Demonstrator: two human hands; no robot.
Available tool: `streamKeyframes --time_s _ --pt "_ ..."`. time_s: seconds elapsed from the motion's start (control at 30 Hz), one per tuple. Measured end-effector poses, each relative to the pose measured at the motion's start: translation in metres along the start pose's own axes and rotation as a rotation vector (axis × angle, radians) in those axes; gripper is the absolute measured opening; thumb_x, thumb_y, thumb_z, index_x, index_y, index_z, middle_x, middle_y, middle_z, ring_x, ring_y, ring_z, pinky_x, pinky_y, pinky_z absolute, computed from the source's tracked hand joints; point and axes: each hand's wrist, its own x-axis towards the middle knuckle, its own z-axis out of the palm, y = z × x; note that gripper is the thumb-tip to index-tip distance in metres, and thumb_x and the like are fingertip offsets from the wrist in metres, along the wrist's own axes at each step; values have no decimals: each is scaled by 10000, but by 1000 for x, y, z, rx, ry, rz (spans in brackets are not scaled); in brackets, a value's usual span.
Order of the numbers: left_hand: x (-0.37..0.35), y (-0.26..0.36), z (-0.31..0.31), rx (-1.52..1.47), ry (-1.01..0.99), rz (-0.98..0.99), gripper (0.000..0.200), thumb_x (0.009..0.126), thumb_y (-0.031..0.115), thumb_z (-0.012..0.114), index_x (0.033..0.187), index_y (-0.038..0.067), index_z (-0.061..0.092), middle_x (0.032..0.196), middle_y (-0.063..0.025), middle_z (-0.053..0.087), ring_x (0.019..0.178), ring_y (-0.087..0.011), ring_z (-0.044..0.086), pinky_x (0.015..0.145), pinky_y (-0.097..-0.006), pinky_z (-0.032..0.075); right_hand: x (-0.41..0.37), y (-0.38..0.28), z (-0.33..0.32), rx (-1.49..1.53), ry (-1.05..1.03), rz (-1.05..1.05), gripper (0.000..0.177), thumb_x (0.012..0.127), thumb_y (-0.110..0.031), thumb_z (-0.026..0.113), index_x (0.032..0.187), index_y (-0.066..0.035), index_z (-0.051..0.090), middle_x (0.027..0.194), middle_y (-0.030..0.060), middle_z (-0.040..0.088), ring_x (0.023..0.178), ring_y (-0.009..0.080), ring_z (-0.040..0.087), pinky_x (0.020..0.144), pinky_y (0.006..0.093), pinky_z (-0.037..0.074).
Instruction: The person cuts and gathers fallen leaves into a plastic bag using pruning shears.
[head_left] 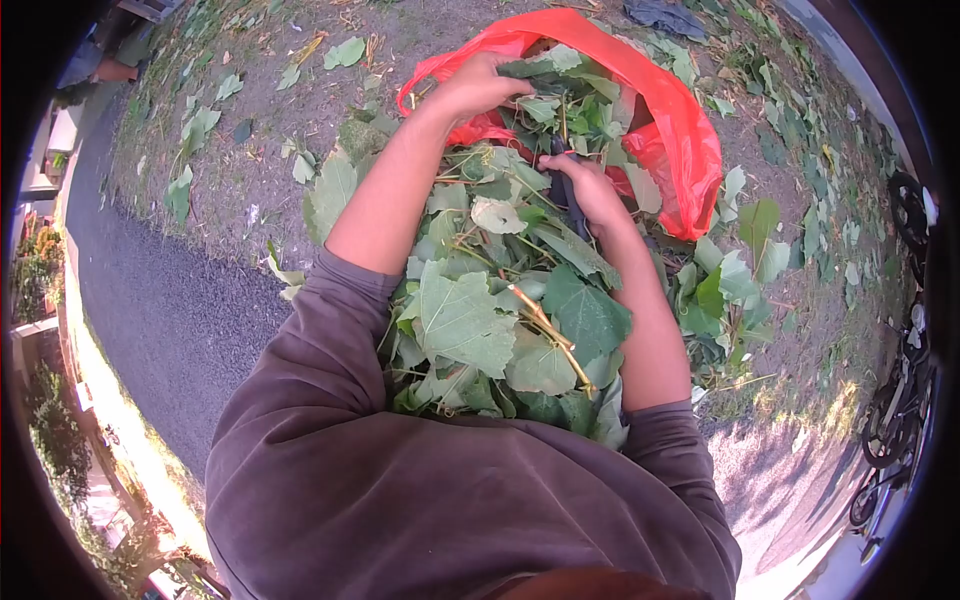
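A red plastic bag (655,75) lies with its mouth open, partly filled with green leaves. At the bag's left side, my left hand (482,88) is closed on leafy vine cuttings (545,100), its thumb showing and the other fingers mostly hidden. My right hand (592,192) is closed around dark-handled pruning shears (572,205), whose tip is partly covered by foliage near the bag's opening. Between my forearms is a heap of large vine leaves (465,320), with cut woody stems (545,325) on top.
Loose leaves (195,130) are scattered over bare soil (270,110). Asphalt (170,290) runs along the left. A dark cloth (665,17) lies beyond the bag. More leafy cuttings (735,280) lie at the right, and bicycles (895,400) stand at the far right edge.
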Motion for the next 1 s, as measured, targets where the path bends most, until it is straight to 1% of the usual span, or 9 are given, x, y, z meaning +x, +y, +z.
streamKeyframes --time_s 0.13,0.23,0.37,0.47,0.53,0.77,0.83,0.97,1.0 --pt "2 -7 -2 217 -63 21 378 881 39 754 1249 -37 718 1075 -92 764 925 -152 721 829 -318 593 0 0 0 14 15 -8 387 899 -360 719 1032 3 738 890 51 688 765 161 647 704 298 493" --pt "3 -8 -4 127 -108 71 347 890 46 744 1229 -28 728 1021 -81 765 888 -142 714 830 -319 586 1 0 -2 -14 15 9 397 899 -360 715 1033 12 739 891 55 690 767 165 650 712 300 500" --pt "3 -6 -2 198 -82 49 318 894 57 749 1203 -18 742 986 -80 769 868 -136 710 811 -316 578 1 -1 -1 -61 23 23 423 906 -365 698 1058 28 741 906 66 698 774 169 650 724 304 504" --pt "5 -5 5 301 23 134 359 902 60 761 1248 -20 715 1028 -97 769 891 -149 720 809 -320 604 2 -1 -1 -102 4 29 437 908 -372 688 1075 28 743 915 77 702 787 171 646 738 308 501" --pt "0 4 13 85 194 59 408 910 40 760 1303 -23 668 1115 -124 751 948 -183 731 813 -335 640 0 -2 2 -86 7 19 439 909 -373 685 1077 28 743 915 80 701 790 172 643 741 310 496" --pt "2 7 13 -343 251 122 432 924 -24 726 1337 -30 599 1186 -148 710 1006 -240 735 824 -355 664 -6 -8 5 -173 19 11 455 903 -380 680 1076 37 738 906 80 696 802 175 623 746 319 478" --pt "5 3 10 -554 310 126 384 958 -43 667 1334 -34 592 1201 -142 721 1062 -232 726 901 -386 642 -3 -5 4 -172 23 7 460 900 -385 682 1070 39 738 907 78 696 807 173 618 752 317 472" --pt "8 1 8 -582 322 135 356 952 -50 670 1301 -40 603 1212 -146 717 1077 -236 723 934 -399 635 0 0 3 -201 23 -28 473 893 -398 685 1061 40 742 908 73 697 810 165 605 763 310 455" --pt "6 1 10 -432 291 148 332 948 -46 678 1276 -30 627 1202 -139 719 1069 -222 722 934 -385 630 1 1 3 -201 23 -27 473 893 -398 685 1061 40 742 908 73 697 810 165 605 763 310 455"
